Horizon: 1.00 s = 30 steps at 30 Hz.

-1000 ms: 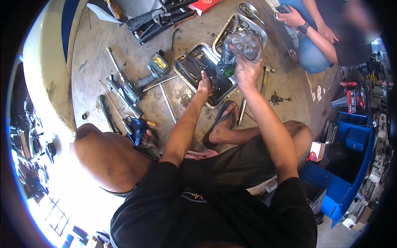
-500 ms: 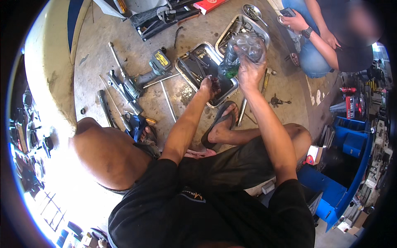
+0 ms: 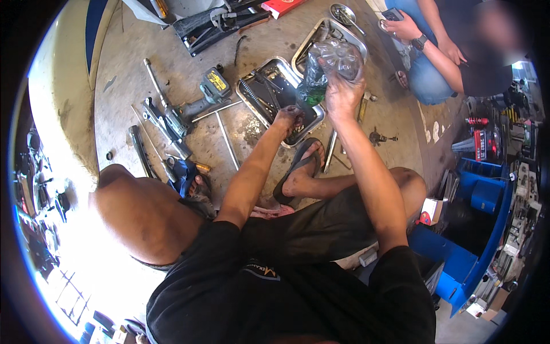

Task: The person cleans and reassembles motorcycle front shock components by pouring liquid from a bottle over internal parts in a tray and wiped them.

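My right hand (image 3: pixel 344 97) is wrapped round a clear plastic bottle (image 3: pixel 342 60) with greenish parts. The bottle is tilted, its ridged base turned up and its lower end over a metal tray (image 3: pixel 310 118). Low over that tray, my left hand (image 3: pixel 289 118) has its dirty fingers curled together; what they hold, if anything, is hidden. A coil spring (image 3: pixel 248 92) and other dark metal parts lie in the tray, which looks wet and dark inside.
A second tray (image 3: pixel 298 57) of metal parts and a small round dish (image 3: pixel 344 12) stand beyond. Left are a cordless impact wrench (image 3: pixel 197 106) and several hand tools. A hammer (image 3: pixel 363 106) lies right. Another person (image 3: pixel 438 57) crouches at upper right, holding a phone (image 3: pixel 393 15).
The view has shifted a little, moving everything slightly left in the picture. My left fingers have shifted slightly over the tray. The bottle stays tilted in my right hand.
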### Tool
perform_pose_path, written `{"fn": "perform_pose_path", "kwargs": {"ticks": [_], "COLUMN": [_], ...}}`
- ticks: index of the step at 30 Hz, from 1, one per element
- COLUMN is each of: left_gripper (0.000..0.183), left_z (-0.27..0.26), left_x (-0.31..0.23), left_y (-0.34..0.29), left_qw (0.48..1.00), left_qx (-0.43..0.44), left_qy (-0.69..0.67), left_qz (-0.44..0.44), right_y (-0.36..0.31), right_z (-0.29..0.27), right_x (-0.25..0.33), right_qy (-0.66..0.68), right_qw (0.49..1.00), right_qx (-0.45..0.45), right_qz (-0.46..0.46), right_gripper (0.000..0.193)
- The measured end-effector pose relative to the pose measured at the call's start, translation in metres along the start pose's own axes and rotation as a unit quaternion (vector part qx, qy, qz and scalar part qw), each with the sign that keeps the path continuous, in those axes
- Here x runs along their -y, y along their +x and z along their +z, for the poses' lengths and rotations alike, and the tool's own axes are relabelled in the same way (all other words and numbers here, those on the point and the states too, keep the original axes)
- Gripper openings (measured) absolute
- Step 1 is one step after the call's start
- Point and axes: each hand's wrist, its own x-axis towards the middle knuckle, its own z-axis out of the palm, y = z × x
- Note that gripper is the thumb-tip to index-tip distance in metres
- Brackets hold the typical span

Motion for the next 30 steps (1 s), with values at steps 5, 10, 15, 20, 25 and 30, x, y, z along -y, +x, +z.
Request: {"fn": "perform_pose_path", "kwargs": {"ticks": [5, 10, 15, 20, 25, 30], "left_gripper": [0.012, 0.018, 0.019, 0.01, 0.018, 0.013], "left_z": [0.03, 0.017, 0.019, 0.013, 0.017, 0.025], "left_x": [-0.016, -0.021, -0.013, -0.009, -0.006, -0.009], "left_y": [-0.017, -0.017, -0.013, -0.007, -0.007, -0.016], "left_qw": [0.991, 0.997, 0.998, 1.0, 0.991, 0.977], "left_qx": [0.038, 0.058, 0.011, 0.014, 0.094, 0.098], "left_qy": [-0.124, -0.026, -0.031, 0.014, -0.09, -0.187], "left_qz": [0.019, 0.045, 0.044, 0.019, 0.009, -0.004], "right_y": [0.007, 0.008, 0.007, 0.006, 0.008, 0.01], "right_z": [-0.007, -0.001, 0.0, 0.002, -0.003, -0.007], "right_x": [-0.008, -0.007, -0.002, 0.0, -0.008, -0.011], "right_qy": [-0.002, 0.026, 0.033, 0.029, -0.016, -0.041], "right_qw": [1.0, 1.0, 0.999, 0.999, 1.0, 0.999], "right_qx": [-0.015, -0.011, -0.014, -0.01, 0.0, -0.007], "right_qz": [-0.003, -0.002, 0.001, -0.01, -0.018, -0.016], "right_gripper": [0.056, 0.056, 0.054, 0.053, 0.057, 0.056]}}
